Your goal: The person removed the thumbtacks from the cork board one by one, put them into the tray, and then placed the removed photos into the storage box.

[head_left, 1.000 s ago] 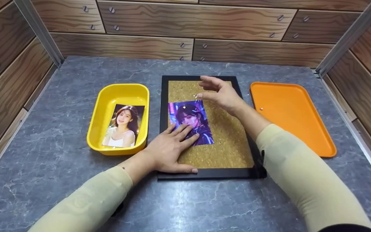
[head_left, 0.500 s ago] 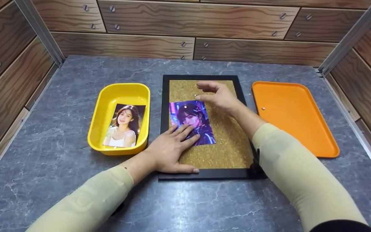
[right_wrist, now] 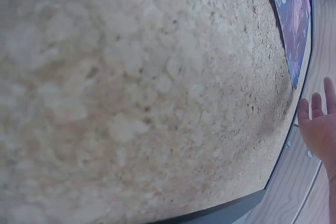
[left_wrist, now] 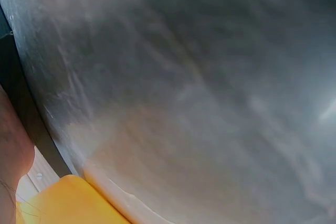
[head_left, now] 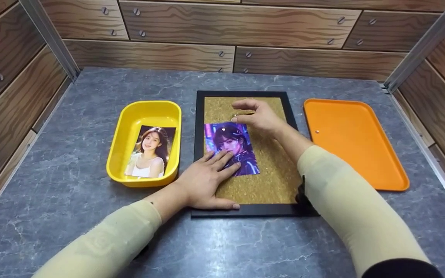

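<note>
My left hand (head_left: 207, 179) lies flat, its spread fingers resting on the lower part of a purple photo print (head_left: 232, 143) on the cork board (head_left: 269, 181). Its thumb lies along the black frame's front edge. A small shiny pin (head_left: 223, 129) sits near the photo's top. Just above the photo's upper edge is another small clear pin (head_left: 235, 115), right at my right thumb. My right hand (head_left: 261, 117) is over the board, fingers loosely bent and apart from the thumb. In the right wrist view its fingers (right_wrist: 316, 106) look extended and hold nothing.
At left stands a yellow tub (head_left: 114, 154) with a portrait photo (head_left: 151, 152) inside. To the right lies an orange tray (head_left: 361, 146) with one small shiny pin (head_left: 317, 131) near its left edge. Wood-patterned walls (head_left: 184, 23) surround the grey marbled table (head_left: 72, 185).
My right hand has shifted slightly left and toward me over the board, its thumb now by the pin. The left hand and photo stay in place.
</note>
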Tool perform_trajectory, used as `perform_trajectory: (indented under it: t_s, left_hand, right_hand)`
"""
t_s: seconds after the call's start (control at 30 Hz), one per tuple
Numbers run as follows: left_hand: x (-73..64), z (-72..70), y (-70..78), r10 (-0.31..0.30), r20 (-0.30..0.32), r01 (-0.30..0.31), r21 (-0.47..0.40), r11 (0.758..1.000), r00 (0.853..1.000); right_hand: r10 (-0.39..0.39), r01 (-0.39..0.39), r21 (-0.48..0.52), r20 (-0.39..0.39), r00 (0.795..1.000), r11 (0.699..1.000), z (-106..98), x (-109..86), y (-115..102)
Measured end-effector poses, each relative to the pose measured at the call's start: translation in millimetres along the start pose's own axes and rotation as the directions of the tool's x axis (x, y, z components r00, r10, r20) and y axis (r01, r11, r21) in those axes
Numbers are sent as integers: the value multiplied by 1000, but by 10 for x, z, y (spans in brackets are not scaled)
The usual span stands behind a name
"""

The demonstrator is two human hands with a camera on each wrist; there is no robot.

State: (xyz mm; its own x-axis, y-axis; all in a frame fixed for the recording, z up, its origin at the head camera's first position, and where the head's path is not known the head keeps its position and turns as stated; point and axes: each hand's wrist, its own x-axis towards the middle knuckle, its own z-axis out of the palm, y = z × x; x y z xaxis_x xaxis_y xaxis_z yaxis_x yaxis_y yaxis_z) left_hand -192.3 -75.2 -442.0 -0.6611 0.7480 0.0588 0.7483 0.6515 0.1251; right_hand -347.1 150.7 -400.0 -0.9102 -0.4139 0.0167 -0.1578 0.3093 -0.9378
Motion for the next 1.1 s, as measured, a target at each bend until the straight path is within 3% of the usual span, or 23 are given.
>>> perform_trajectory:
  t_s: [0.23,0.53,1.1]
  left_hand:
    - [4,4,6,-1,0,1,-10,1000,1000]
    - [-2,3,2,-2,2,2,-21,1000,1000]
    - [6,9,-2,-1,-1,1,-6,1000,1000]
  right_hand:
    - [32,-33,40,30,999,999,26,21,34]
    - [-6,6,-6,37,999,1000,127,59,125]
    - [29,-23,-69,99,995,997,193,43,182]
